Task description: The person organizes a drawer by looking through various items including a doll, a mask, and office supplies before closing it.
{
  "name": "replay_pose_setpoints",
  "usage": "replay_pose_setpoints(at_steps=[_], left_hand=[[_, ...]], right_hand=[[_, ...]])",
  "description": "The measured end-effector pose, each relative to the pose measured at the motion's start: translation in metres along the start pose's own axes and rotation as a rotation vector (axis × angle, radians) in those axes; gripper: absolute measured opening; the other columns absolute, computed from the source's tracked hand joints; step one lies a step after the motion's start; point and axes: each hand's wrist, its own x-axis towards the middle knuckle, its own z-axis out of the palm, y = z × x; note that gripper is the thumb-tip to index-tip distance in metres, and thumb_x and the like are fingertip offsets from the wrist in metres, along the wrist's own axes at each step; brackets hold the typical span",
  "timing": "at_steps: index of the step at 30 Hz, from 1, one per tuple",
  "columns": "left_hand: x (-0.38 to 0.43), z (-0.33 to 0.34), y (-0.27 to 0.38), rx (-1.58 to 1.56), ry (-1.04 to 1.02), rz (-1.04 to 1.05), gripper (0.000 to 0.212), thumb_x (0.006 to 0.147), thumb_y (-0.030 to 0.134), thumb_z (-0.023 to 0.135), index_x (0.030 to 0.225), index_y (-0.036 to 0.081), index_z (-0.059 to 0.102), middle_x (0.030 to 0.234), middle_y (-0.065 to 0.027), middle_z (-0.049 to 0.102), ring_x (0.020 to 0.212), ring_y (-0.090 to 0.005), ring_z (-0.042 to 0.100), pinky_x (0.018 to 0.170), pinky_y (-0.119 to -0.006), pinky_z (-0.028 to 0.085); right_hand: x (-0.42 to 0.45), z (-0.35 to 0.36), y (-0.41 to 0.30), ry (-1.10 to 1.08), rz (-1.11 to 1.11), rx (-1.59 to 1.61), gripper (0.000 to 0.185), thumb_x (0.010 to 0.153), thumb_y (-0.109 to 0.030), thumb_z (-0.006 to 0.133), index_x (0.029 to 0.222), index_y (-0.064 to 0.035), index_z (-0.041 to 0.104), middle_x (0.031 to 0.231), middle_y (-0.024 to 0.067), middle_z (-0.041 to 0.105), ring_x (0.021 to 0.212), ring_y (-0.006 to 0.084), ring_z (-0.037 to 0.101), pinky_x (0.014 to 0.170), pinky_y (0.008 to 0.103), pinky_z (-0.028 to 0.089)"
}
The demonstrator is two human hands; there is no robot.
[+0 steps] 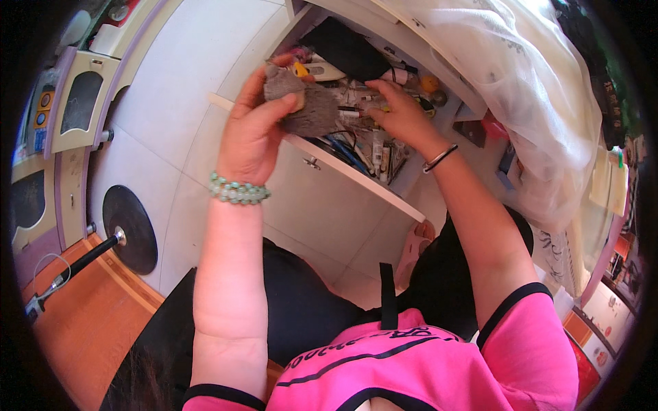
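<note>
My left hand (252, 123) grips a fuzzy grey fabric item (313, 113), its thumb pressed on top. A small yellow piece (299, 70) shows at the fingertips; whether it belongs to the grey item I cannot tell. Beneath lies a pulled-out drawer (354, 182) full of small things. My right hand (403, 113) hovers over it, fingers apart, with nothing visible in them. Its index fingertip is close to a black pouch (344, 49). A white device (325, 72), a white tube (378, 151) and blue pen-like sticks (354, 159) lie in the drawer. The grey item hides some contents.
A sheer white curtain (534, 128) hangs at the right. On the left, a round black base with a pole (128, 231) stands on the tiled floor (169, 103) beside a cream cabinet (85, 97). An orange ball (430, 83) sits at the drawer's right end.
</note>
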Motion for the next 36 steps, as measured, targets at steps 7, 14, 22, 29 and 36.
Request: replay_pose_setpoints(at_steps=[7, 14, 22, 29, 36], left_hand=[[0.000, -0.017, 0.013, 0.089, -0.138, 0.036, 0.048, 0.071, 0.002, 0.048, 0.119, 0.000, 0.048, 0.108, -0.0147, 0.057, 0.106, -0.0228, 0.050, 0.094, -0.035, 0.036], [-0.004, -0.030, 0.027, 0.007, 0.011, 0.086, 0.040, 0.082, 0.018, 0.047, 0.116, -0.003, 0.048, 0.082, -0.0126, 0.058, 0.085, -0.0242, 0.056, 0.085, -0.036, 0.042], [-0.007, -0.029, 0.028, -0.039, 0.072, 0.095, 0.034, 0.086, 0.018, 0.045, 0.113, -0.004, 0.049, 0.076, -0.0098, 0.056, 0.073, -0.0197, 0.056, 0.075, -0.033, 0.047], [-0.004, -0.029, 0.024, 0.114, 0.058, 0.048, 0.039, 0.082, 0.011, 0.045, 0.118, -0.004, 0.044, 0.088, -0.0107, 0.056, 0.073, -0.0174, 0.054, 0.075, -0.035, 0.045], [-0.002, -0.018, 0.018, -0.041, 0.078, 0.058, 0.028, 0.083, 0.010, 0.046, 0.109, -0.002, 0.047, 0.089, -0.0165, 0.057, 0.066, -0.0186, 0.056, 0.066, -0.034, 0.050]], right_hand=[[-0.011, 0.013, 0.025, -0.056, -0.083, -0.526, 0.044, 0.072, -0.013, 0.062, 0.114, -0.0070, 0.050, 0.112, 0.0153, 0.052, 0.110, 0.0320, 0.044, 0.093, 0.0370, 0.036], [-0.001, 0.020, 0.006, -0.161, -0.052, -0.698, 0.031, 0.070, -0.016, 0.062, 0.099, -0.0051, 0.055, 0.095, 0.0147, 0.056, 0.095, 0.0338, 0.051, 0.082, 0.0409, 0.041], [0.010, 0.053, -0.004, 0.002, -0.063, -0.491, 0.027, 0.073, -0.015, 0.059, 0.099, -0.0073, 0.055, 0.094, 0.0138, 0.057, 0.087, 0.0323, 0.055, 0.073, 0.0384, 0.045], [0.020, 0.041, 0.025, -0.006, 0.100, -0.306, 0.026, 0.074, -0.010, 0.056, 0.100, -0.0075, 0.054, 0.098, 0.0113, 0.058, 0.085, 0.0304, 0.057, 0.071, 0.0322, 0.046], [0.010, 0.053, 0.006, 0.123, -0.413, -0.443, 0.022, 0.073, -0.009, 0.056, 0.096, -0.0070, 0.056, 0.103, 0.0108, 0.053, 0.091, 0.0327, 0.053, 0.077, 0.0372, 0.045]])
